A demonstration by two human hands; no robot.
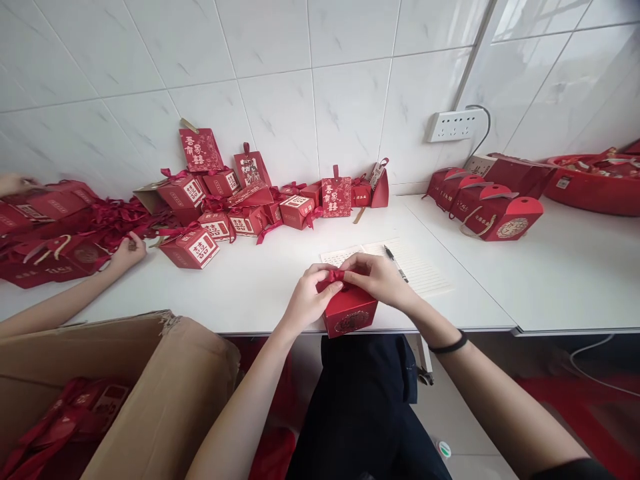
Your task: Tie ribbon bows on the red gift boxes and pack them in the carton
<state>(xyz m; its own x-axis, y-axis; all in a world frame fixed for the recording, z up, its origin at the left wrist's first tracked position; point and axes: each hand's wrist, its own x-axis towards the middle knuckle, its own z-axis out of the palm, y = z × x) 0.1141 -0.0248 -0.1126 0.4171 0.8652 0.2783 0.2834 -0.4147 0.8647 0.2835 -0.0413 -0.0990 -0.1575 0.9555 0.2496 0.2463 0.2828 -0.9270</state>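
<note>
left hand (306, 299), right hand (381, 277) on square red box (351, 316)

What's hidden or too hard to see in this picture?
Head view:
- Top of the red box: covered by the left hand and right hand pinching its ribbon.
- Writing on the paper: too small.
- Contents of the carton: cut off by the bottom-left edge.
- Red basin: cut by the right edge.

The small box (349, 311) is red card with a faint sheen; its ribbon (334, 275) looks like satin cloth. The worktop (260, 280) is white, smooth and matt. The wall tiles (280, 100) are glossy, veined white. The carton (165, 387) is brown cardboard, dull and rough-edged. The notebook (425, 273) is lined paper, the socket strip (453, 125) white plastic
</note>
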